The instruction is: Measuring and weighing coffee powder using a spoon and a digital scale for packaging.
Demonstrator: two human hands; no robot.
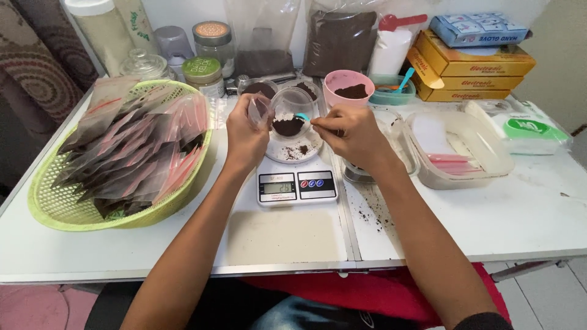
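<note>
We look down on a white table [477, 226] with a lime-green basket [61, 208] of filled plastic pouches at nine o'clock and a small digital kitchen scale [296, 186] at the centre. Above the scale's round plate, our left hand [244, 137] is curled closed around a clear plastic cup [292, 110] tilted on its side at twelve o'clock, with dark brown powder inside. Our right hand [350, 131] pinches a small teal spoon [302, 117], its tip at the cup's mouth.
</note>
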